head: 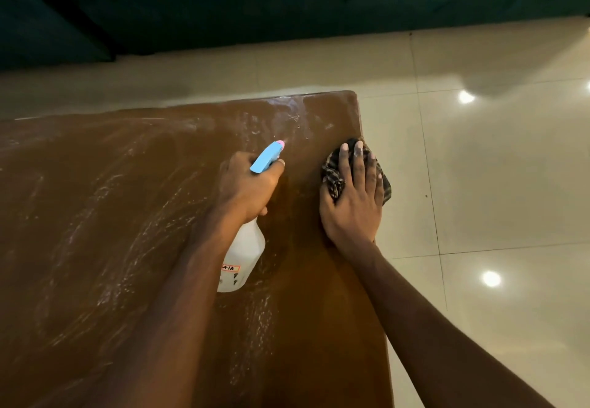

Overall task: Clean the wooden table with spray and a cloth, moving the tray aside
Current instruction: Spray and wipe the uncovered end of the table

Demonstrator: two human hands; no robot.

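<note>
While my left hand (247, 184) grips the bottle (245, 248), fill unclear, my flat right hand (354, 203) presses the cloth (333, 185) at the table (95, 216) edge.

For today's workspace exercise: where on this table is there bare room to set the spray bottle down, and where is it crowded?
Bare: the broad streaked stretch of table left of the left hand and spray bottle. Crowded: the far right corner, where the right hand presses the cloth.

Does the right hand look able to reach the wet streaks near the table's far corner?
Probably yes: the right hand, flat on the cloth, lies short of the wet streaks, nothing between.
</note>
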